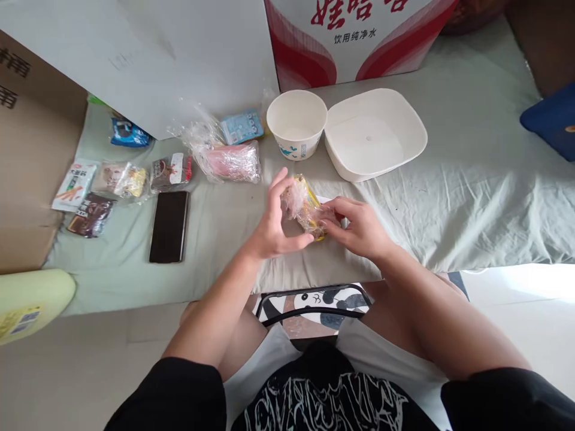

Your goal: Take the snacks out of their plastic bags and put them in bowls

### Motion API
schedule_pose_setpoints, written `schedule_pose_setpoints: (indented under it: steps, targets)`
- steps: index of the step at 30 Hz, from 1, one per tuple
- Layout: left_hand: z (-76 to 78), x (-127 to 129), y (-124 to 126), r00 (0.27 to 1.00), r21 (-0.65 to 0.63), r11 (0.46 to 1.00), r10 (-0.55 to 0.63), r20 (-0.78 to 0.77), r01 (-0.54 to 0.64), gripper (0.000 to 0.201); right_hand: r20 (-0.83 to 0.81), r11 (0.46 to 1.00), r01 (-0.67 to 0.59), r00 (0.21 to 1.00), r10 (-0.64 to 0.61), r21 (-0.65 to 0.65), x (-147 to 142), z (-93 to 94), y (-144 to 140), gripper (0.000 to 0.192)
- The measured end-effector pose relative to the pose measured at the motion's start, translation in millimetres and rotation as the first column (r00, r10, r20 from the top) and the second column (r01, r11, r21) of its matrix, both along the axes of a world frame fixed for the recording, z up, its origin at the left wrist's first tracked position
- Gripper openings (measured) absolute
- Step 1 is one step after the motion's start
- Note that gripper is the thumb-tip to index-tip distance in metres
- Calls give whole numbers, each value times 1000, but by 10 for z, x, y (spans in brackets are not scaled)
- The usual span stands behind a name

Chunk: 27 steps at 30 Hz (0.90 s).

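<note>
A small yellow packet (309, 206) bundled in crinkled clear plastic wrap is between my two hands, just above the cloth. My right hand (359, 224) pinches its right side with thumb and fingers. On the other side my left hand (275, 224) makes a wide C, thumb and fingers apart around the wrap; its fingertips are near the film, and I cannot tell how firmly they touch. Something white shows partly behind the packet. Beyond the hands stand a white paper bowl (296, 123) and a white plastic basin (377, 131), side by side.
Left on the green cloth (224, 239) lie a black phone (169, 227), a pink wrapped pack (233, 161), a light-blue packet (242, 126) and several snack packets. A white-and-red carton (359, 48) stands behind. A yellow-green container (33, 305) is at the left edge, a blue object (552, 123) at right.
</note>
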<state>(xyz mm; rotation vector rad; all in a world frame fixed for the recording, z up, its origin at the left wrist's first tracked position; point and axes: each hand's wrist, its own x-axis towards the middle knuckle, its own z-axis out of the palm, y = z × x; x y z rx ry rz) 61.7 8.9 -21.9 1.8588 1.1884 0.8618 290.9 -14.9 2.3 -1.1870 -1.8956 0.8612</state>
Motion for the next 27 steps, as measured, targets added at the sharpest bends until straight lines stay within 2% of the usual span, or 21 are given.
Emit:
schedule_pose_setpoints:
  steps: [3,5,7,11,18,22,25,27]
  targets:
    - [-32,-87,34,970,-199,976,130,204,-89,87,9,999,40,999,-40,23,-28,-3,17,4]
    - [-32,-130,61,938,-291,954,163,307,-70,76,15,997,69,997,-70,36,-60,3,15,5]
    - [-21,-135,67,923,-322,947,139,359,-18,68,10,996,69,998,-70,62,-97,8,1,4]
    - [1,-80,18,941,-290,956,57,333,45,54,-13,992,2,1000,-1,124,-171,-2,-57,6]
    - [64,-54,-80,981,-130,990,-20,192,45,53,-62,978,-71,995,84,195,-277,-18,-134,9]
    - [27,-63,-119,977,-139,984,-88,193,116,58,-85,989,46,996,-34,137,-363,-41,-129,15]
    - [-42,-57,-140,952,-86,974,-184,245,210,75,-119,986,162,980,-157,34,-429,-62,-122,12]
    - [-76,-41,-152,957,-14,976,-212,199,219,88,-132,976,210,968,-215,-51,-454,-63,-121,10]
